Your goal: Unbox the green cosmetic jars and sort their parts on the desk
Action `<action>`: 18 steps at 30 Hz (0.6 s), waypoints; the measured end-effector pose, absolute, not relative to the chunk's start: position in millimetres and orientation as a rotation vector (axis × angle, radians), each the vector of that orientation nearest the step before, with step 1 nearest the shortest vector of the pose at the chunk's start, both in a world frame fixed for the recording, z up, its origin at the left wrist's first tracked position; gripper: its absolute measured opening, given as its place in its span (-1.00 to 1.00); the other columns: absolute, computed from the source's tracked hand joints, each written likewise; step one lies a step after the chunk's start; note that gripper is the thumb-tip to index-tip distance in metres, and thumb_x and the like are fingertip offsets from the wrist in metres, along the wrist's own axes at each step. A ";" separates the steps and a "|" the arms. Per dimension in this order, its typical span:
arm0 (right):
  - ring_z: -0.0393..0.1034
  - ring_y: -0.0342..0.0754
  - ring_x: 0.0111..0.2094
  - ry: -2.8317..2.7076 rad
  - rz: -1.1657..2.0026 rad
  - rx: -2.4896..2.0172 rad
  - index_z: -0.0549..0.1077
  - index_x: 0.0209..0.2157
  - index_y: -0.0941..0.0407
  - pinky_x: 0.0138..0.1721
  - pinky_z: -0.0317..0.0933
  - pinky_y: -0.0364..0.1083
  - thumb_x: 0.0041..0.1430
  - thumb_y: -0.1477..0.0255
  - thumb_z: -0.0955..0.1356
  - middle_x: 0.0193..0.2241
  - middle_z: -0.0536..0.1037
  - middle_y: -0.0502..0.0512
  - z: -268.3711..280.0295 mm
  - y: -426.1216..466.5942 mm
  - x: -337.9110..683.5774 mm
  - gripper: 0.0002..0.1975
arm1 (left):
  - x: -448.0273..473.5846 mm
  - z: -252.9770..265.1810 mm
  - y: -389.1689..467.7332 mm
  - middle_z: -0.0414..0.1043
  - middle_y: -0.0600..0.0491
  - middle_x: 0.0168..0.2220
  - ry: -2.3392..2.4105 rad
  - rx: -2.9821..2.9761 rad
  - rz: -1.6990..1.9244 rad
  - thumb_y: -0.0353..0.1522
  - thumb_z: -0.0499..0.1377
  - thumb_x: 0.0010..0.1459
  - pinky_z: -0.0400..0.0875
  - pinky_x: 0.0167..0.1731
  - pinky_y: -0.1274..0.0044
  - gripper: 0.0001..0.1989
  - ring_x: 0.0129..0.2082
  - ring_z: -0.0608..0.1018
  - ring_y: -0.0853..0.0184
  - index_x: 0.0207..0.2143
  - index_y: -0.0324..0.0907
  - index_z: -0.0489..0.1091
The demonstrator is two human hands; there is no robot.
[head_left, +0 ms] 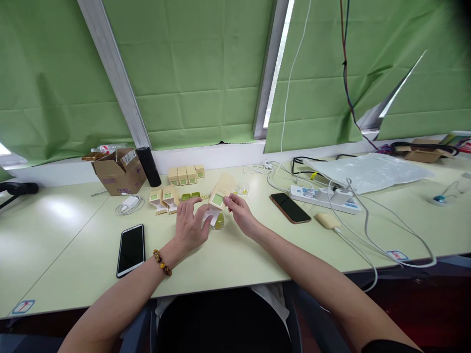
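Observation:
My right hand (241,213) pinches the edge of a small tan cardboard box (222,189) with a green square on it. The box is tilted, and a white flap hangs from its near end. My left hand (191,223) is beside that flap with thumb and fingers curved apart; whether a fingertip touches it I cannot tell. Just below the box is a round clear container (219,222) with yellow-green contents. Left of it lie small green pieces (190,196), partly behind my left fingers. Two opened tan boxes (164,200) lie farther left.
Several closed tan boxes (186,175) line up at the back. Small clear containers (242,189) sit behind my right hand. Phones lie left (131,250) and right (290,208). A power strip (324,198) with cables, a carton (119,174) and a black cylinder (148,166) stand around.

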State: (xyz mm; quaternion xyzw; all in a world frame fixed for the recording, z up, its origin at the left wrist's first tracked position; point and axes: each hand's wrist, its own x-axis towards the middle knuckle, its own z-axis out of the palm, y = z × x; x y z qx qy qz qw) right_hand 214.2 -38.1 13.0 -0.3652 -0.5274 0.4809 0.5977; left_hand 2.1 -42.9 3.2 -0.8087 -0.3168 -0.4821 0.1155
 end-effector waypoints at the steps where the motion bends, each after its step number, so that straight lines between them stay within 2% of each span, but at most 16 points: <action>1: 0.48 0.06 -0.16 -1.241 1.134 -0.834 0.52 -0.24 0.03 -0.10 0.33 0.00 0.06 -0.07 0.52 -0.25 0.64 0.07 14.8 -40.3 213.1 -0.52 | 2.4 3.5 -42.5 0.40 -0.17 0.09 -0.910 -2.359 -1.426 -0.35 0.24 0.27 0.29 0.06 0.12 -0.77 0.09 0.46 -0.04 -0.02 -0.06 0.41; 5: 0.53 0.15 0.00 -1.279 1.193 -0.783 0.53 -0.14 0.01 0.10 0.35 0.09 0.04 -0.08 0.54 -0.19 0.69 0.11 20.7 -46.4 209.7 -0.47 | 4.7 2.8 -40.9 0.45 -0.13 0.02 -0.805 -2.405 -1.560 -0.43 0.12 0.35 0.38 0.01 0.19 -0.87 0.05 0.52 0.07 -0.08 -0.07 0.32; 9: 0.54 0.18 0.04 -1.277 1.186 -0.798 0.53 -0.09 0.01 0.14 0.37 0.14 -0.02 -0.12 0.55 -0.07 0.68 0.15 20.8 -46.1 208.0 -0.39 | 8.6 -5.7 -37.9 0.42 -0.15 0.05 -0.861 -2.546 -1.855 -0.40 0.05 0.43 0.48 0.00 0.25 -0.79 0.06 0.53 0.15 0.07 -0.08 0.22; 12: 0.55 0.20 0.04 -1.316 1.176 -0.804 0.54 -0.05 0.02 0.15 0.39 0.17 -0.07 -0.13 0.57 0.02 0.66 0.20 16.7 -45.0 205.6 -0.32 | 11.7 -12.4 -36.6 0.38 -0.16 0.09 -1.067 -2.636 -2.024 -0.31 0.09 0.44 0.49 0.00 0.27 -0.68 0.05 0.54 0.16 0.19 -0.09 0.15; 16: 0.58 0.23 -0.01 -1.383 1.177 -0.813 0.59 -0.07 0.04 0.07 0.45 0.16 -0.06 -0.15 0.56 -0.04 0.69 0.21 11.9 -45.2 203.1 -0.33 | 15.7 -11.6 -37.6 0.36 -0.13 0.11 -1.153 -2.823 -2.162 -0.20 0.20 0.38 0.51 -0.03 0.32 -0.55 0.04 0.53 0.17 0.21 -0.06 0.16; 18: 0.60 0.23 -0.06 -1.387 1.196 -0.813 0.62 -0.09 0.05 0.00 0.48 0.15 -0.02 -0.18 0.53 -0.08 0.70 0.20 11.9 -45.5 203.6 -0.34 | 17.9 -8.4 -39.0 0.35 -0.13 0.13 -1.111 -2.866 -2.227 -0.18 0.26 0.33 0.49 0.04 0.31 -0.48 0.09 0.51 0.17 0.22 -0.04 0.16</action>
